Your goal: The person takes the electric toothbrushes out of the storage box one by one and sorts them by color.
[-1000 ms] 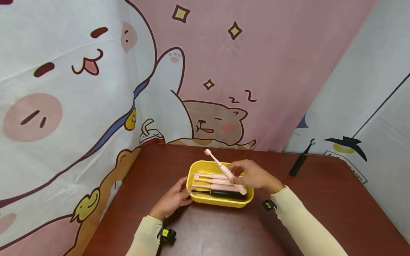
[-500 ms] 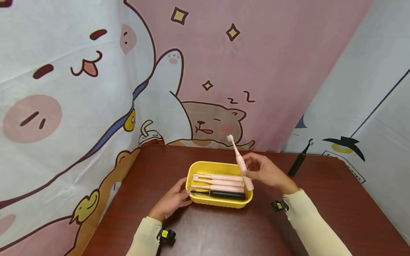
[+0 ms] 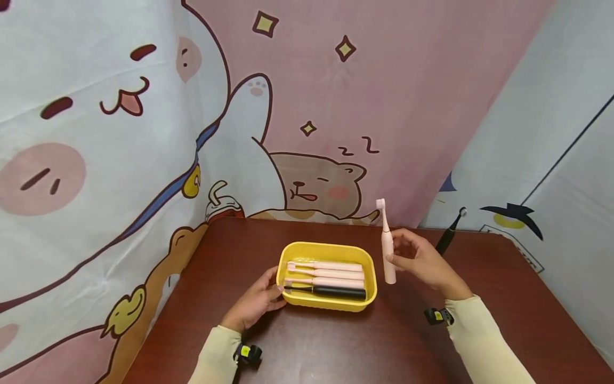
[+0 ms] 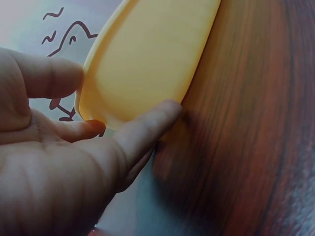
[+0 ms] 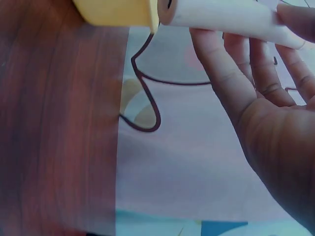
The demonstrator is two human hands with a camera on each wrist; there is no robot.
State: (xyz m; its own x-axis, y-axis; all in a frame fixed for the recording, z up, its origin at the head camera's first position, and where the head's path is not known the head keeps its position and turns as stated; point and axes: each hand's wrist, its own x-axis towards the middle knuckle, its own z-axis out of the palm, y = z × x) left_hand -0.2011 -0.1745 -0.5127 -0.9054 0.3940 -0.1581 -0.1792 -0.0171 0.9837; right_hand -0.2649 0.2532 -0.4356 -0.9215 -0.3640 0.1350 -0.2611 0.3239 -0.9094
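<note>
Toothbrush (image 3: 388,250), pink and electric, held near-vertical above the table (image 3: 297,352), just beyond the right edge of the yellow basket (image 3: 331,305). I see its handle pinched between the thumb and fingers of the right hand (image 3: 424,261), bristle head up; in my right wrist view, the base hangs clear of the surface, near the basket. The left hand (image 3: 254,301) grips the basket's left end; in my left wrist view, one digit meets the rim and another the lower part of the outer wall. Within the basket I count three pink electric toothbrushes (image 3: 341,274), lying parallel, heads toward the left end, and one black electric toothbrush (image 3: 339,293) along the near side, pointing the same way. A second black electric toothbrush (image 3: 448,237) stands toward the table's far right corner, head up, its lower handle hidden from me by the right hand. Behind the far edge I note a printed cloth (image 3: 422,80) with cartoon animals.
</note>
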